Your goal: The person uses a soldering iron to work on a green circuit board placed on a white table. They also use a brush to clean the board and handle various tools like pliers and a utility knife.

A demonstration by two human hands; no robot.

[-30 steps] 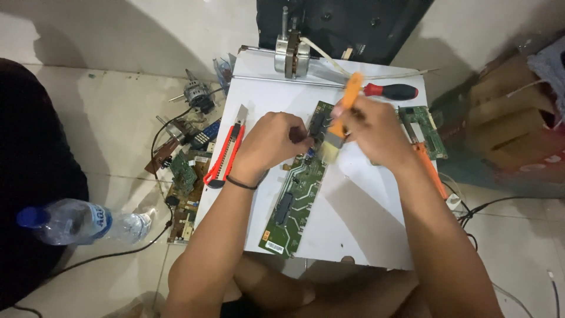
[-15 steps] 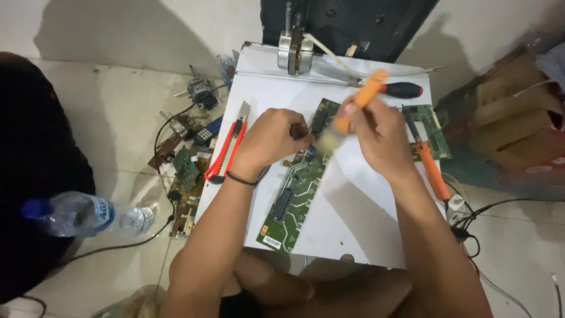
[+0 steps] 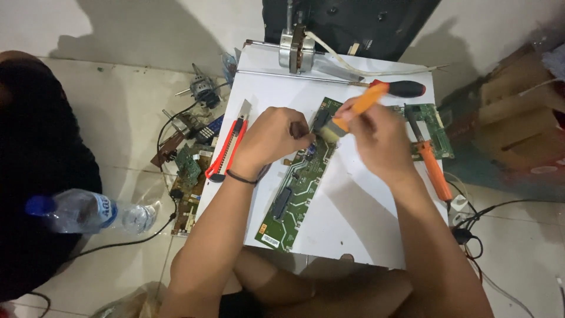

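A long green circuit board [image 3: 294,194] lies slanted on a white board [image 3: 353,224] across my lap. My left hand [image 3: 272,140] presses down on the circuit board's upper half, fingers curled against it. My right hand [image 3: 378,136] holds a small brush with an orange handle [image 3: 360,106]; its pale bristles [image 3: 331,132] touch the circuit board just right of my left fingers.
A red utility knife [image 3: 226,151] lies left of my left hand. A red-and-black screwdriver [image 3: 400,88], a second green board [image 3: 432,129] and an orange soldering iron [image 3: 434,168] lie to the right. A small motor [image 3: 296,47] stands at the far edge. Scrap parts [image 3: 188,153] and a plastic bottle [image 3: 88,212] lie on the floor.
The brush has shifted slightly over the circuit board in my right hand. My left hand stays pressed on the board. The view has moved a little.
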